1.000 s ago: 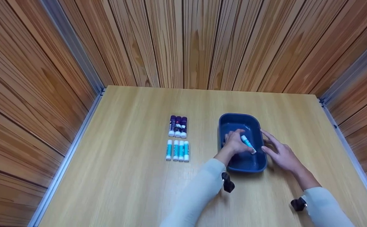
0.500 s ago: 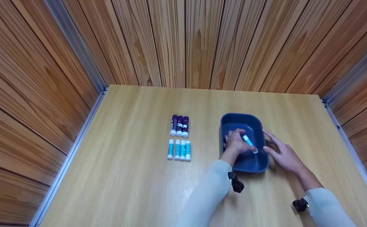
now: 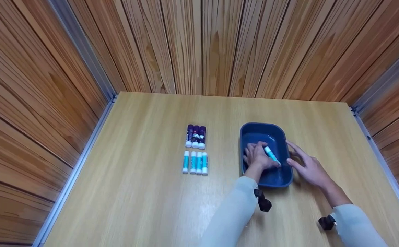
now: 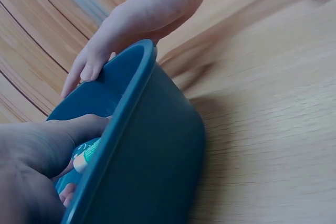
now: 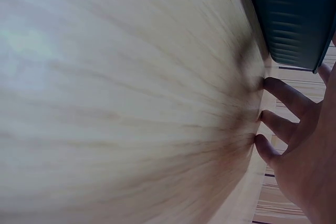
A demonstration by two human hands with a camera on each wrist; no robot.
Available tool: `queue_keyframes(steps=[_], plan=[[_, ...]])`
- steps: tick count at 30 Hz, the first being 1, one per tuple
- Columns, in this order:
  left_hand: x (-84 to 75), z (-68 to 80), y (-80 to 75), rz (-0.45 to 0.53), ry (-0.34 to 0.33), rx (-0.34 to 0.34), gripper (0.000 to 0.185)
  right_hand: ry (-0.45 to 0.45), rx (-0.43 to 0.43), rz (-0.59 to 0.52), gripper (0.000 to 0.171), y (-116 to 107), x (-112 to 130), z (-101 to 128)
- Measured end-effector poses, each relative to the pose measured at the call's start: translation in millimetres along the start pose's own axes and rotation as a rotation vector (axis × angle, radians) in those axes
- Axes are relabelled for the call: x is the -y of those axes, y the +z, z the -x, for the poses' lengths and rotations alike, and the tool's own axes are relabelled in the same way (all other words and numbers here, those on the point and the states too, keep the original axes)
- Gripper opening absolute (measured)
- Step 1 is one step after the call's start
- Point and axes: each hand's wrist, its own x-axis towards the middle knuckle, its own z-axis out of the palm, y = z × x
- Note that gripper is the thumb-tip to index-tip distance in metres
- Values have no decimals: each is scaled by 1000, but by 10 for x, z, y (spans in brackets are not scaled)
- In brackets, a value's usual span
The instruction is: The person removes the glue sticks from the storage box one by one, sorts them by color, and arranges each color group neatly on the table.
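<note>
A dark blue tub (image 3: 283, 180) sits right of the table's middle. My left hand (image 3: 258, 157) is inside it, fingers curled round a teal and white glue stick (image 3: 271, 154); the left wrist view shows that glue stick (image 4: 86, 153) under my thumb behind the tub (image 4: 152, 166) wall. My right hand (image 3: 307, 164) rests with straight fingers against the tub's right rim, fingertips (image 5: 273, 85) on the table beside the tub (image 5: 294, 19). The right hand (image 4: 126, 30) touches the rim in the left wrist view.
Three purple glue sticks (image 3: 195, 136) lie in a row left of the tub, with several teal glue sticks (image 3: 195, 162) in a row just below them. Wooden walls enclose the light wooden table (image 3: 144, 192) on three sides.
My left hand has turned slightly in the tub, and the glue stick in it has shifted a little. The right hand stays at the rim.
</note>
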Motion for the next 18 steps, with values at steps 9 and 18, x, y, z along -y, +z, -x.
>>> queue_keyframes(steps=[9,18], plan=[[-37,13,61,-37,-12,-18,84,-4,-5,2,71,-17,4,5],[-50,20,116,-105,-29,-51,88,-2,-9,5,70,-10,-11,10]])
